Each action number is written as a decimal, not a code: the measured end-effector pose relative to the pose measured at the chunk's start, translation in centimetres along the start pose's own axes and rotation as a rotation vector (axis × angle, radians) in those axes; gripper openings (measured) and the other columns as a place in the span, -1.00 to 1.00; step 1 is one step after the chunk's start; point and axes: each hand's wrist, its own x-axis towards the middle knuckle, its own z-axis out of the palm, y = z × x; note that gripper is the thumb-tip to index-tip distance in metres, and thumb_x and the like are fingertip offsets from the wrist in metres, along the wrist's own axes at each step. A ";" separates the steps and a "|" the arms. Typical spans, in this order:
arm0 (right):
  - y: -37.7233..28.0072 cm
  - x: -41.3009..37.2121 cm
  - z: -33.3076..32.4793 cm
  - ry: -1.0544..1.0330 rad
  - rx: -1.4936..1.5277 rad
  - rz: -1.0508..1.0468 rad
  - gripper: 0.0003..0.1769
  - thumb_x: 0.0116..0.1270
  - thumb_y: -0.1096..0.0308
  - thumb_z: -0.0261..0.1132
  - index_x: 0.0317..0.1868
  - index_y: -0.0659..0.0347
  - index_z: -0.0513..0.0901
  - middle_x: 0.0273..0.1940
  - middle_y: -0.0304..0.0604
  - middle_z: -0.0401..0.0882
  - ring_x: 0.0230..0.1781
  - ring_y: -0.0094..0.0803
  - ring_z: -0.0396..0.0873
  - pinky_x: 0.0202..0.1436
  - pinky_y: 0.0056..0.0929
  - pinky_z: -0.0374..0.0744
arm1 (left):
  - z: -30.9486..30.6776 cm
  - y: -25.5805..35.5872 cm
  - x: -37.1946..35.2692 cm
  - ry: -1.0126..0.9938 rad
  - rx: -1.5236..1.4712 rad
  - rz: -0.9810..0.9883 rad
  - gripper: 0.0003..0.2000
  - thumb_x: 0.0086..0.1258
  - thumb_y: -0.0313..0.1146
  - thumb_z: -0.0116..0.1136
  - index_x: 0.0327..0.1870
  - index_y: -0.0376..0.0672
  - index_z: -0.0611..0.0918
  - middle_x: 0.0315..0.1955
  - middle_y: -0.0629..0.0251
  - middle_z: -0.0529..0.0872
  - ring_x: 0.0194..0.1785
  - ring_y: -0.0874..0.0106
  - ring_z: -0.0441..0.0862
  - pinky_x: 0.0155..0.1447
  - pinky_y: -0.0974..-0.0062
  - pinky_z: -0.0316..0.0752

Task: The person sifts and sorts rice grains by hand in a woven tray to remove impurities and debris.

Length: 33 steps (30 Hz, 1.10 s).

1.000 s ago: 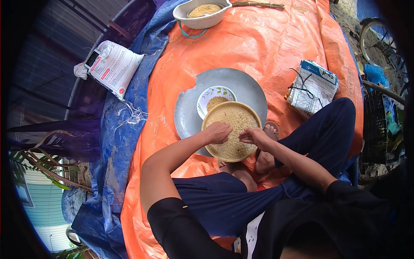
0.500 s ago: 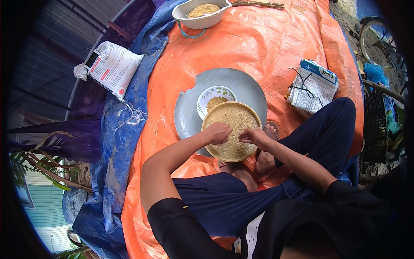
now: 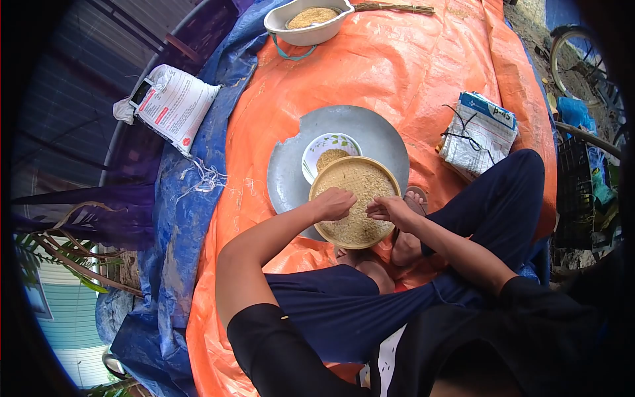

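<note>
A round woven tray (image 3: 356, 159) with a raised rim rests in front of my crossed legs and overlaps a large grey metal tray (image 3: 387, 135). Pale, husked-looking grain (image 3: 364, 180) is spread across it. My left hand (image 3: 335, 204) hangs over its left half, fingers curled together. Over the right half, my right hand (image 3: 391, 210) has thumb and fingertips pinched. Whatever either hand holds is too small or hidden to make out. Beyond the woven tray, partly covered by it, a white bowl (image 3: 338, 140) with a green leaf pattern holds more grain.
An orange tarp (image 3: 370, 73) covers the ground, with a blue tarp (image 3: 192, 231) at left. A grey basin (image 3: 316, 35) of grain and a bundle of sticks (image 3: 397, 7) lie at the far edge. A white sack (image 3: 177, 109) stands left; folded sacks (image 3: 477, 135) lie right.
Very little differs. Both hands stay over the woven tray with almost the same finger positions, and the tray and bowl have not moved.
</note>
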 end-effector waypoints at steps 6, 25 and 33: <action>0.0 0.0 0.1 0.012 0.004 0.007 -0.56 0.49 0.17 0.05 -0.05 0.46 0.59 -0.09 0.07 0.64 -0.08 -0.27 0.65 0.08 -0.43 0.63 | 0.2 -0.2 -0.3 -0.003 0.023 0.037 -0.85 0.13 -0.39 0.10 -0.31 -0.23 0.51 -0.40 0.11 0.58 -0.31 0.13 0.64 -0.22 0.21 0.55; -0.4 -0.4 0.3 0.011 -0.008 0.014 -0.57 0.50 0.19 0.02 -0.05 0.48 0.58 -0.08 0.07 0.63 -0.05 -0.25 0.64 0.12 -0.41 0.61 | 0.0 0.0 -0.1 -0.076 0.032 -0.006 -0.87 0.13 -0.40 0.07 -0.35 -0.23 0.57 -0.38 0.11 0.61 -0.29 0.14 0.65 -0.19 0.19 0.55; -0.3 -0.3 0.3 0.006 -0.002 0.011 -0.56 0.50 0.19 0.03 -0.04 0.49 0.57 -0.07 0.08 0.63 -0.05 -0.24 0.64 0.12 -0.41 0.61 | 0.1 0.0 -0.3 -0.058 0.031 0.007 -0.87 0.13 -0.40 0.07 -0.34 -0.23 0.57 -0.38 0.11 0.61 -0.33 0.13 0.65 -0.21 0.18 0.55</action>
